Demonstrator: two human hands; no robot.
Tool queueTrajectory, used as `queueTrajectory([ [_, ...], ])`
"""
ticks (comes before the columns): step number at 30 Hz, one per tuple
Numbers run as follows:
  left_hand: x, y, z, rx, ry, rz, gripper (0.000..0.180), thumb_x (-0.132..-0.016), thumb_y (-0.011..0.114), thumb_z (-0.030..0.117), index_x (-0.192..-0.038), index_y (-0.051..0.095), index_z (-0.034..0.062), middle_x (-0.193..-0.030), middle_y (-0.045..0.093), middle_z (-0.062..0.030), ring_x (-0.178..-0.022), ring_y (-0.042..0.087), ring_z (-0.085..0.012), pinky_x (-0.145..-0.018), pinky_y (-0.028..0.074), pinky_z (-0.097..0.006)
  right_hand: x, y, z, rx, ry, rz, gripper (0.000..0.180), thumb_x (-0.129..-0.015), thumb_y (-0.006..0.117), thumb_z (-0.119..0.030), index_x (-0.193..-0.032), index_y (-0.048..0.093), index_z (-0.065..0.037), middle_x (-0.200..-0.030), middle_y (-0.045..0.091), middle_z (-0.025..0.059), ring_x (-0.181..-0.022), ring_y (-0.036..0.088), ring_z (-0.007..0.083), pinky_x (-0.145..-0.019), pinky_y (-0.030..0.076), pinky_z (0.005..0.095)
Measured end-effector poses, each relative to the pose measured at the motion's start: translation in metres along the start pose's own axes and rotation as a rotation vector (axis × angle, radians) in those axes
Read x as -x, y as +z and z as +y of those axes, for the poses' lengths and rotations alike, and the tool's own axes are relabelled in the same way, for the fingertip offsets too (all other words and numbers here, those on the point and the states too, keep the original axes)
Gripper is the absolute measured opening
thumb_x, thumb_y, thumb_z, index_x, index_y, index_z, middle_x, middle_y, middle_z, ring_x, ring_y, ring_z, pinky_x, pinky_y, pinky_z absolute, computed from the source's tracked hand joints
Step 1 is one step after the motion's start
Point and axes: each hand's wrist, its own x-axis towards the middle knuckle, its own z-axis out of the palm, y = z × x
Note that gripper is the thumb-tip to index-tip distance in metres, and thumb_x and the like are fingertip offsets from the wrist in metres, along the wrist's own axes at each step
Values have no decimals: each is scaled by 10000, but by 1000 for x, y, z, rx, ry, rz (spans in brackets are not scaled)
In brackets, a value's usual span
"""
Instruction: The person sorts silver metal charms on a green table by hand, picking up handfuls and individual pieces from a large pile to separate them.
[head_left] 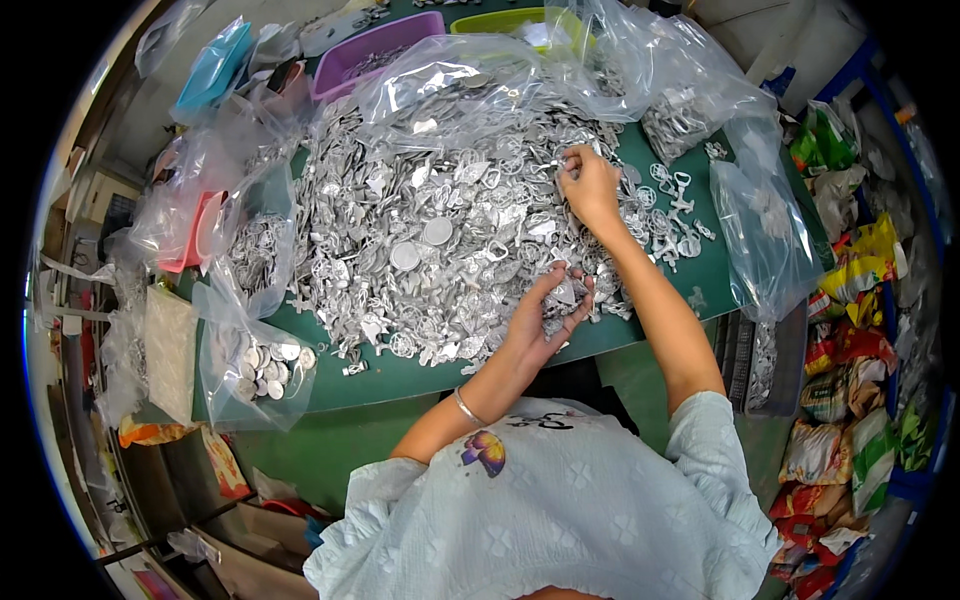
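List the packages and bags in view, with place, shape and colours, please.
Snack packets: piled at the right edge, crinkled, red, yellow, green.
Clear bag: right of the metal pile, limp.
Clear bag of discs: left front of the green mat, silver rounds inside.
Large clear bag: behind the pile, open, crumpled.

View: a single head-worn fisheye, looking steeply down over the wearer's chest.
Facing: a green table (pixel 400 385) heaped with silver metal pieces (pixel 440 220) is taken in ahead.
Nearness: close, at arm's length.
Edges: straight lines are bent toward the rim.
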Motion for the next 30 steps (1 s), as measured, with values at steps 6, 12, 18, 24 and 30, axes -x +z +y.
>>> queueTrajectory([
  [6,7,9,8,-44,120,-82,345,-872,543,165,-1191,436,91,-1072,539,-100,-1098,513,-307,-939,436,-429,30,-35,-14,-540,56,-145,165,-759,603,14,-924,590,10,-758,600,57,-693,584,117,-605,481,258],
  [12,5,4,21,-122,125,-141,391,-896,505,252,-1255,418,124,-1199,506,-101,-1131,490,-299,-913,460,-425,39,-55,-34,-529,180,-709,109,-798,617,-73,-874,613,4,-777,606,59,-720,568,99,-634,469,222],
  [18,9,-2,20,-92,28,-307,411,-865,547,226,-1247,420,143,-972,524,-63,-934,542,-229,-820,507,-426,-9,1,-20,-91,-466,-81,303,-764,637,-156,-1033,582,-29,-1035,573,123,-999,518,259,-885,387,348],
  [24,22,-7,21,-100,62,-191,363,-850,578,239,-1177,453,145,-963,510,-60,-912,528,-221,-787,518,-397,-11,34,-38,146,-771,-239,379,-760,645,-197,-1118,565,-103,-1219,505,88,-1209,384,293,-982,301,410],
  [30,39,-11,31,-68,109,-146,277,-839,589,197,-1093,492,141,-931,527,-36,-881,543,-198,-757,518,-357,-12,32,-17,101,-763,-202,251,-743,647,-178,-980,623,-97,-1073,584,71,-1075,485,248,-915,341,406],
])
